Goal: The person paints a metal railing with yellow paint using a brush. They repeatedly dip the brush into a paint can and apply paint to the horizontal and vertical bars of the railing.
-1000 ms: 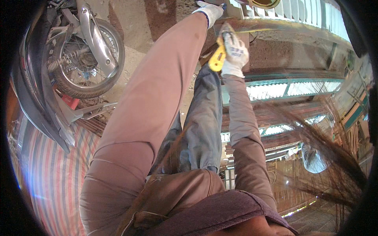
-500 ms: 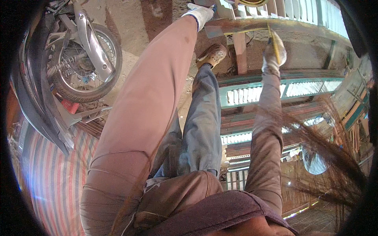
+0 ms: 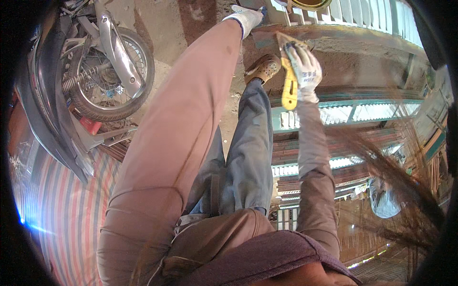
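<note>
My right hand [image 3: 305, 66], in a white work glove, is closed around the yellow handle of a putty knife [image 3: 289, 88]. Its pointed, stained blade [image 3: 285, 39] reaches up to the near wooden rail [image 3: 334, 32] of a slatted shutter [image 3: 353, 10]. Whether the blade touches the rail, I cannot tell. My left hand [image 3: 245, 20], gloved too, grips the shutter's left end at the top of the view. Its thumb side points left, and part of its fingers is hidden at the edge.
A motorcycle wheel [image 3: 107, 71] and dark bodywork stand at the left, above a striped sheet [image 3: 71, 205]. My clog [image 3: 265, 67] is on the dirt floor close to the shutter. More teal-framed panels [image 3: 343, 113] lie at the right. A round metal rim [image 3: 310, 4] shows on the shutter.
My right hand has moved left along the rail, and the putty knife has turned from edge-on to show its broad side. My left hand stays at the shutter's end.
</note>
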